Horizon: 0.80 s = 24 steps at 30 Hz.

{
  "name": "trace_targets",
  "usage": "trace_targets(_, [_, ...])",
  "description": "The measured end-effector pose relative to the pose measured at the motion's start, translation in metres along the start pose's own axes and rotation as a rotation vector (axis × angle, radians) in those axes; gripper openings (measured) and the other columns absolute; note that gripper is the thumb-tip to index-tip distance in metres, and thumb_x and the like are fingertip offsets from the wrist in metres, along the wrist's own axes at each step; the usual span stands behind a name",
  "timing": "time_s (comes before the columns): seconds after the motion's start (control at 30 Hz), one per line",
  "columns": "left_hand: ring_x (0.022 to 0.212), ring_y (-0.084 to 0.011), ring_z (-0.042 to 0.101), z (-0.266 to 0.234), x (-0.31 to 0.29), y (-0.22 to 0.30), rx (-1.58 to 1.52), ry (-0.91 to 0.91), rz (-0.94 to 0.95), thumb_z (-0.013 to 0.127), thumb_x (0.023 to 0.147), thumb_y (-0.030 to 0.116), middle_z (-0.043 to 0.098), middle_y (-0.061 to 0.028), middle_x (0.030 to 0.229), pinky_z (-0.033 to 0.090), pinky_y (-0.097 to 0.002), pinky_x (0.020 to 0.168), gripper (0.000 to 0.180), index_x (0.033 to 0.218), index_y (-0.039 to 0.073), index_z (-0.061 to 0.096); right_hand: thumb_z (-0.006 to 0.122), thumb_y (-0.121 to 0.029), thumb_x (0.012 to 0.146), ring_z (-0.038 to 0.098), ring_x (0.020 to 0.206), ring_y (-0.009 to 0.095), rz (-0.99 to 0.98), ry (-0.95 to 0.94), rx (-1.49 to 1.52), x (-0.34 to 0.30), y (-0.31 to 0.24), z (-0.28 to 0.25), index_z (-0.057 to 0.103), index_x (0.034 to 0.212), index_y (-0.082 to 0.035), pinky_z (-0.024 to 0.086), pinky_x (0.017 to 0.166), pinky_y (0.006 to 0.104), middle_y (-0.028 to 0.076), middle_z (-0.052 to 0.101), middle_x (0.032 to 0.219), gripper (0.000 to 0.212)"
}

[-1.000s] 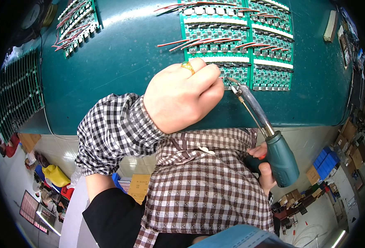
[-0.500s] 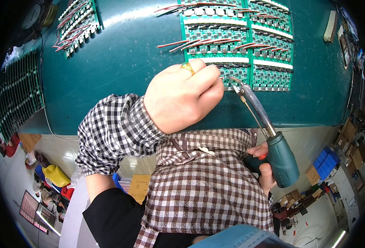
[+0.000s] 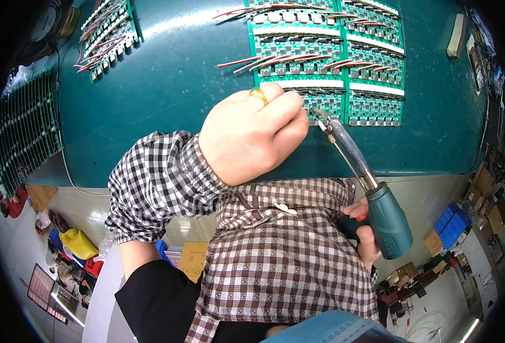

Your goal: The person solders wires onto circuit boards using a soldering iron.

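My right hand point(image 3: 368, 243) is wrapped around the green handle of a soldering gun point(image 3: 391, 224) with a long metal barrel and a thin feed tube beside it. Its bent tip reaches the near row of a green circuit board panel point(image 3: 375, 108), right beside my left fingertips. My left hand point(image 3: 255, 134), a ring on one finger, is closed over the panel's near left corner. Its fingertips are turned away, so whatever they pinch is hidden. Red, black and white wires point(image 3: 287, 58) lie across the panel's farther rows.
A smaller wired circuit board point(image 3: 108, 40) lies at the far left of the green table point(image 3: 172, 97). Beyond the left edge stands a row of upright boards point(image 3: 27, 131). A pale block point(image 3: 456, 35) sits at the far right. A checked apron point(image 3: 292, 251) covers my lap.
The soldering gun has shifted slightly left, bringing its tip closer to my left fingertips. My left hand has barely moved.
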<state>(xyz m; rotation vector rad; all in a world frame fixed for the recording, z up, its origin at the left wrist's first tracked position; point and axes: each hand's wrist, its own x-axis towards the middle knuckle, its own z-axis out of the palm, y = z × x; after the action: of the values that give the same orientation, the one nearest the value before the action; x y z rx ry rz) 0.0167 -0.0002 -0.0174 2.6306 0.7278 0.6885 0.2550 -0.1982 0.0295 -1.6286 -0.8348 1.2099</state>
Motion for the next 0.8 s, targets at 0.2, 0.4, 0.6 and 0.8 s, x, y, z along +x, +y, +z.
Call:
trace_targets(0.2, [0.081,-0.0199,0.064,-0.0034,0.0013,0.0008,0.005,0.001,0.000,0.073,0.073,0.006,0.061,-0.0058,0.093,0.050,-0.0299,0.059,0.030,0.102,0.002,0.074,0.095,-0.037,0.075,0.075,0.086,0.027,0.036,0.024,0.043,0.0007,-0.0032,0.0033,0.061,0.120,0.010,0.063,0.085,0.0422,0.015,0.073,0.087,0.074])
trace_targets(0.4, [0.081,-0.0203,0.064,0.0000,0.0015,-0.0020,-0.003,0.014,0.005,0.073,0.072,0.006,0.061,-0.0060,0.093,0.050,-0.0301,0.059,0.030,0.102,0.002,0.074,0.096,-0.038,0.074,0.075,0.085,0.027,0.041,0.035,0.024,0.0018,-0.0023,0.0036,0.059,0.123,0.011,0.063,0.085,0.0431,0.015,0.073,0.086,0.079])
trace_targets(0.6, [0.081,-0.0214,0.061,0.0020,-0.0021,0.0015,-0.003,0.031,0.001,0.070,0.074,0.010,0.056,-0.0067,0.090,0.051,-0.0318,0.062,0.024,0.096,0.002,0.069,0.095,-0.034,0.076,0.073,0.086,0.027,0.036,0.027,0.041,-0.0028,-0.0041,0.0024,0.059,0.123,0.010,0.064,0.083,0.0439,0.015,0.072,0.088,0.073])
trace_targets(0.8, [0.081,-0.0205,0.064,0.0000,-0.0024,0.0012,0.003,-0.005,-0.003,0.073,0.072,0.006,0.061,-0.0062,0.093,0.050,-0.0304,0.060,0.031,0.102,0.002,0.073,0.077,-0.038,0.090,0.067,0.091,0.028,-0.016,-0.046,-0.019,-0.0018,-0.0033,0.0011,0.063,0.107,0.009,0.061,0.085,0.0449,0.017,0.062,0.100,0.051])
